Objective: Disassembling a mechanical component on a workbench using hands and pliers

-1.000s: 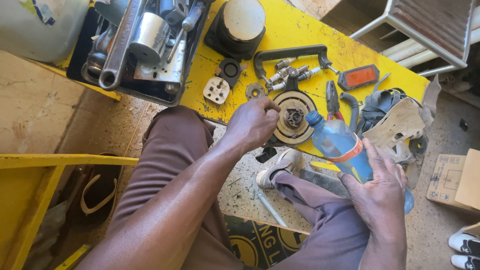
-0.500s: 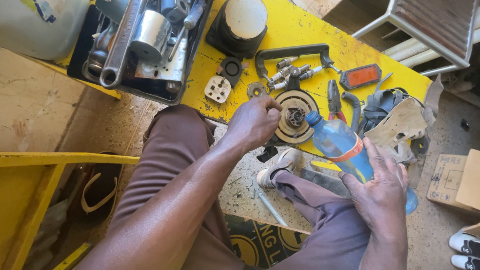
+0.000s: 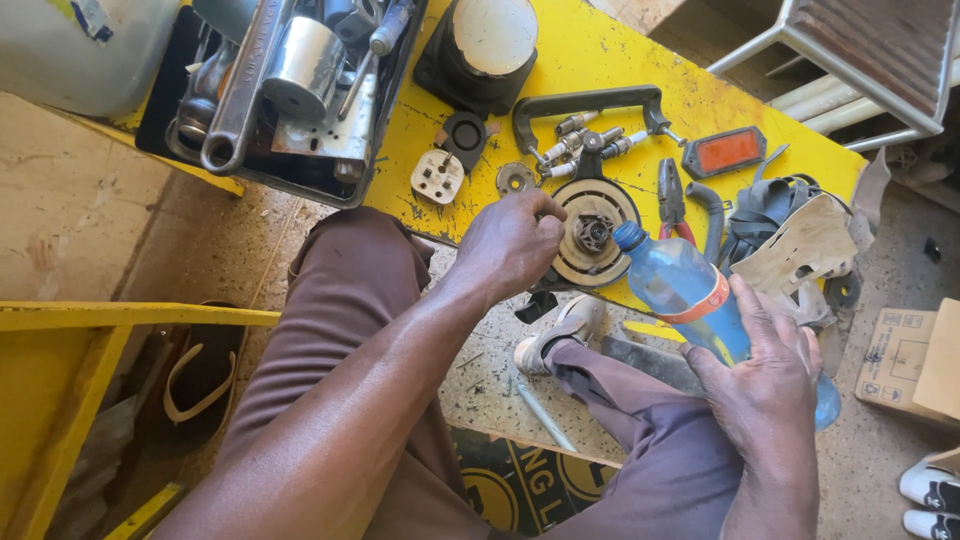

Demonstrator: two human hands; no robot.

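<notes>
A repair workshop, rough and informal. A scuffed yellow bench [image 3: 640, 60] across the upper frame carries a clamp [image 3: 585, 103], pliers [image 3: 670, 200], spark plugs [image 3: 590, 140] and a round machine part [image 3: 592, 232]. At upper left, a black tray [image 3: 395, 120] holds wrenches and metal parts. The concrete floor [image 3: 90, 210] is dusty.

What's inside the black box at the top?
The black box holds a big wrench, a shiny metal cylinder and a drilled metal plate. They cover whatever lies underneath.
</notes>
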